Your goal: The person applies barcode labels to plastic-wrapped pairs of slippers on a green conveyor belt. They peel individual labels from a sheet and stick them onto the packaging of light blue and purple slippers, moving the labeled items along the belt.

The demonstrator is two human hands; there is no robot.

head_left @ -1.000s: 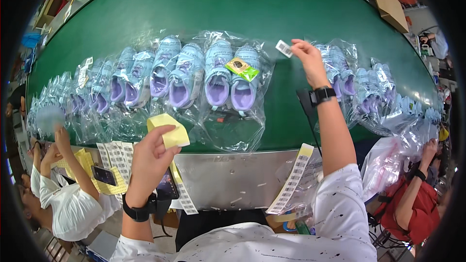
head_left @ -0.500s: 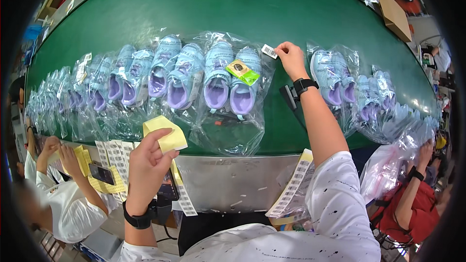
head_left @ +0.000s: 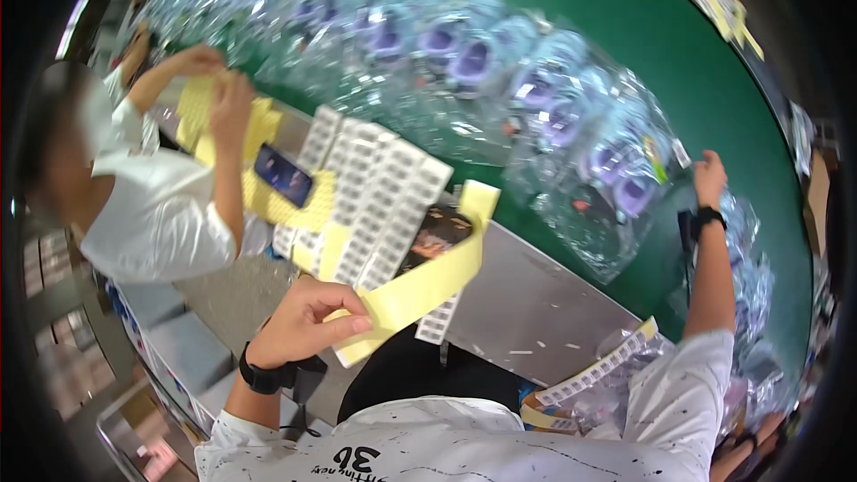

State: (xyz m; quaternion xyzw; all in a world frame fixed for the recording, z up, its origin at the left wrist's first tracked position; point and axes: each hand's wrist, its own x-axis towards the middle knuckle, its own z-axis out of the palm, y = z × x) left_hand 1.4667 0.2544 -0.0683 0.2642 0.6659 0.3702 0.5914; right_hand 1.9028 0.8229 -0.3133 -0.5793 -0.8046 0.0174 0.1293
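Observation:
My left hand (head_left: 323, 321) is closed, pinching a long strip of yellow backing paper (head_left: 427, 290) that curves up toward the table edge. Out over the green table, the fingers of my right hand (head_left: 710, 180) are closed at a small white barcode sticker (head_left: 681, 153). That sticker is at the edge of a clear plastic bag holding a pair of light blue shoes (head_left: 636, 195) with purple linings. On this bagged pair lies a green and yellow tag (head_left: 655, 161). Motion blurs the shoes, and whether the sticker touches the bag I cannot tell.
More bagged shoes (head_left: 473, 58) run in a row to the far left. Barcode sticker sheets (head_left: 384, 187) and a phone (head_left: 284, 175) lie along the near edge. A co-worker (head_left: 170, 178) handles yellow sheets at left. Another sticker strip (head_left: 600, 366) hangs near my right arm.
My view has swung to the left, bringing the co-worker and sticker sheets nearer the middle. My left hand is lower, and the yellow strip stretches out longer. My right hand stays by the sticker.

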